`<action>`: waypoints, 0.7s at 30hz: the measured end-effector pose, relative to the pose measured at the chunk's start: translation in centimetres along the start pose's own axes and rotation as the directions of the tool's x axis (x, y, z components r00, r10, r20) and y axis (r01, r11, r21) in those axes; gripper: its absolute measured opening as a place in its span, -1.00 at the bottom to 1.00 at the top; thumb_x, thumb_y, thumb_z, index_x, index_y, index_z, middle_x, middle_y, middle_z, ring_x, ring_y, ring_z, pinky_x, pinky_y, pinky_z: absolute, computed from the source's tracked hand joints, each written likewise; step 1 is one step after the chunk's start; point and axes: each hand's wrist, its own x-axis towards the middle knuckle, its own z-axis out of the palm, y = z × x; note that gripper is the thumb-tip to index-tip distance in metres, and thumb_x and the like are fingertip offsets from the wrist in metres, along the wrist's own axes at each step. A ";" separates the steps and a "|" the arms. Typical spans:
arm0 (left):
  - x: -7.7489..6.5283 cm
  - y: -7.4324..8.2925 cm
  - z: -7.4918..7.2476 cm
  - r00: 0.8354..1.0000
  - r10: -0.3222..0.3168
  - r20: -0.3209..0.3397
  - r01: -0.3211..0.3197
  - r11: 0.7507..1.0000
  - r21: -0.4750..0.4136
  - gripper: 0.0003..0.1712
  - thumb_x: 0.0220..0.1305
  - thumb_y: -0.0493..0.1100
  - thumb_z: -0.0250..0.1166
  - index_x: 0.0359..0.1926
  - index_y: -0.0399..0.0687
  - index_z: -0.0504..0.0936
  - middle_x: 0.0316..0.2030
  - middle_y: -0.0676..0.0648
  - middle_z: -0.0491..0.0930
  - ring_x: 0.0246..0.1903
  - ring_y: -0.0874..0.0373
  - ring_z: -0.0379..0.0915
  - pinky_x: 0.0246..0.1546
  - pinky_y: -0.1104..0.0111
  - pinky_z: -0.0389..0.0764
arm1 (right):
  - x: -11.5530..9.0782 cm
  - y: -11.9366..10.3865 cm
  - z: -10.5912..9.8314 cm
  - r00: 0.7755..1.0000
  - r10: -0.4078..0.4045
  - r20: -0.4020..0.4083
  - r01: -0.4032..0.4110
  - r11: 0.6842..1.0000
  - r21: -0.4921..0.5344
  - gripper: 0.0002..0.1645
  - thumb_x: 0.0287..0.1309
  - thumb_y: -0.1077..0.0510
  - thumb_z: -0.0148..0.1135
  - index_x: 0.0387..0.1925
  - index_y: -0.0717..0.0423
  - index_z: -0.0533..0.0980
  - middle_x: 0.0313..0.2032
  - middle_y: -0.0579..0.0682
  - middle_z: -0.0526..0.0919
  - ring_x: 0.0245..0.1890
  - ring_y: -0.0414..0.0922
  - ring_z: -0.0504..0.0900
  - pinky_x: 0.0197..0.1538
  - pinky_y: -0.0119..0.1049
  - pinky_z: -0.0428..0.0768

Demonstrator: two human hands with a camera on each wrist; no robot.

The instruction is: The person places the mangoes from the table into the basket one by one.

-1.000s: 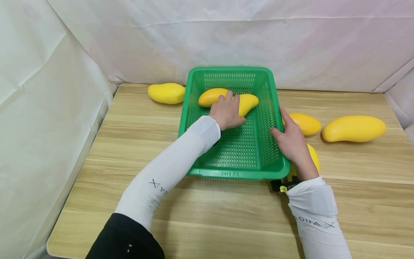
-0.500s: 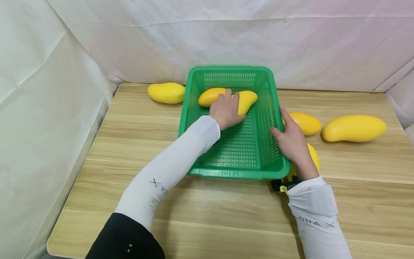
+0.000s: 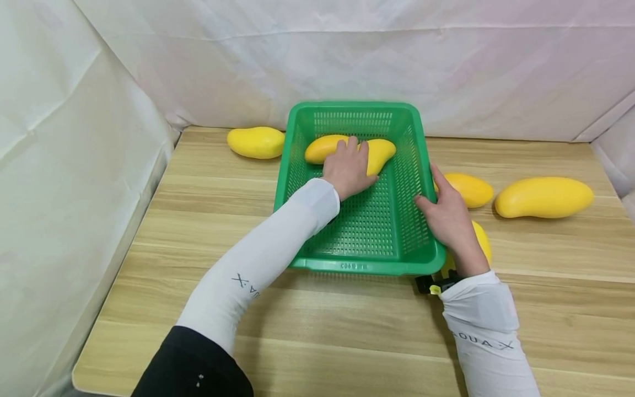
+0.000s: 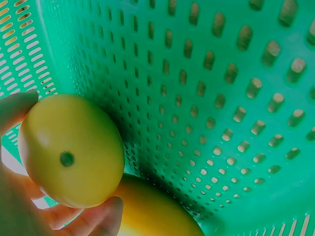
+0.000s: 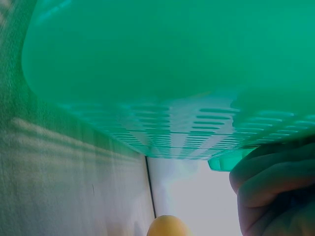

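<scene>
A green plastic basket (image 3: 367, 267) with slotted walls stands on the table. Inside it, my left hand (image 3: 347, 168) grips a yellow mango (image 3: 380, 155); the left wrist view shows thumb and fingers curled round this mango (image 4: 78, 147). Another mango (image 3: 324, 149) lies against it on the basket floor, partly covered by the hand. My right hand (image 3: 448, 218) holds the basket's right rim, its thumb over the edge. In the right wrist view its curled fingers (image 5: 270, 182) show beside the basket's outer wall (image 5: 162, 128).
One mango (image 3: 255, 143) lies left of the basket. To the right are a mango (image 3: 466, 190) behind my right hand, a larger one (image 3: 543, 197) farther out, and one (image 3: 481, 242) partly under my right wrist. White cloth (image 3: 347, 66) closes off the back.
The gripped mango has shifted slightly toward the back of the basket, most of it in the first half second. My right hand and the basket have stayed nearly still.
</scene>
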 end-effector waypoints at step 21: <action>-0.4 -0.4 -0.7 0.999 0.043 0.018 -0.043 0.999 -0.020 0.02 0.07 0.47 0.11 0.43 0.08 0.07 0.27 -0.11 0.16 0.20 -0.05 0.07 0.07 0.09 0.35 | 0.1 0.3 0.0 1.000 -0.006 0.008 0.006 1.000 -0.005 -0.17 0.32 0.20 -0.05 0.49 -0.06 -0.18 -0.18 0.40 0.58 -0.49 0.00 0.65 -0.47 -0.22 0.65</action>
